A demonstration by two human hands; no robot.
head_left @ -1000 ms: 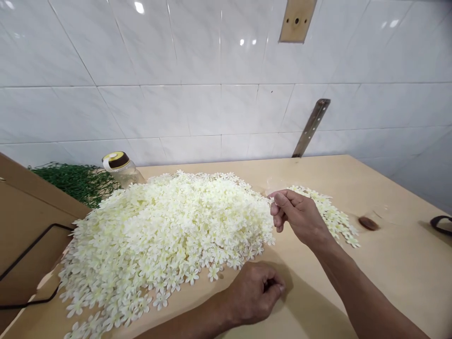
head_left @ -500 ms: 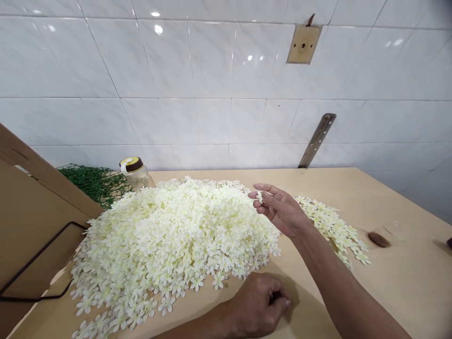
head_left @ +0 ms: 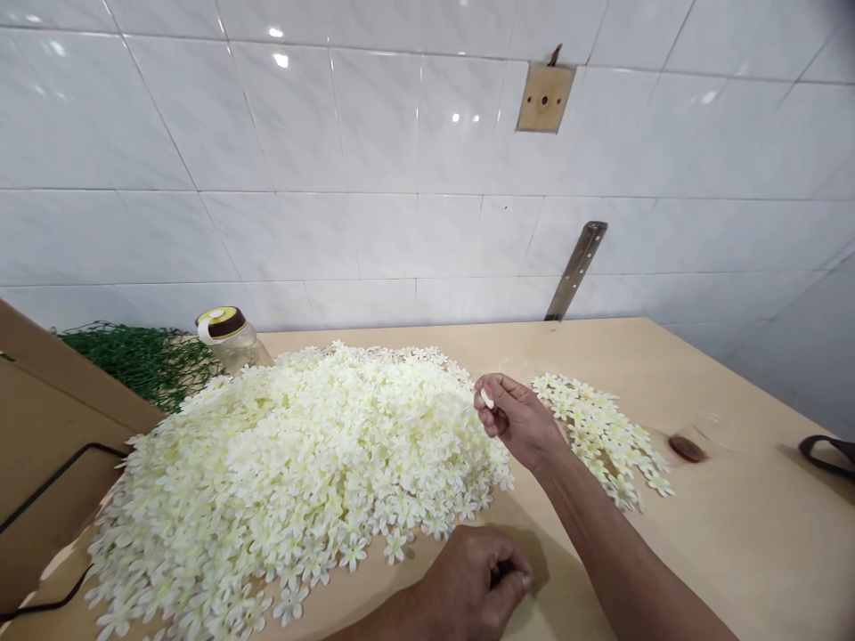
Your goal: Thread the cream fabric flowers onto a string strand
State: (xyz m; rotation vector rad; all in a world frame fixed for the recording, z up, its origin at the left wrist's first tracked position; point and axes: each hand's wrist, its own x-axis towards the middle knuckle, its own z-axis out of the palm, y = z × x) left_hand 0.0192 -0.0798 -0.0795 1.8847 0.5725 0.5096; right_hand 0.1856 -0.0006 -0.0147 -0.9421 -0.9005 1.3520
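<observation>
My right hand (head_left: 517, 418) is raised over the right edge of a large pile of white-yellow artificial flowers (head_left: 321, 445). Its thumb and fingers pinch a small white flower (head_left: 487, 399), seen edge-on and partly covered. My left hand (head_left: 474, 574) rests low on the table in front of the pile, its fingers curled in and the thumb against them. What lies inside that curl, if anything, is hidden. Beyond my right forearm, a smaller patch of the same flowers (head_left: 601, 432) is spread flat on the table.
A clear bottle with a brown and yellow lid (head_left: 227, 334) stands behind the pile, beside green netting-like strands (head_left: 147, 361). At left is a cardboard box (head_left: 53, 427) with a black wire frame. A brown disc (head_left: 687, 448) and black loop (head_left: 825, 452) lie right. A metal strip (head_left: 578, 270) leans on the wall.
My right hand has closed its fingers more around the small flower and dipped slightly. My left hand stays curled on the table. The view has swung a little to the right.
</observation>
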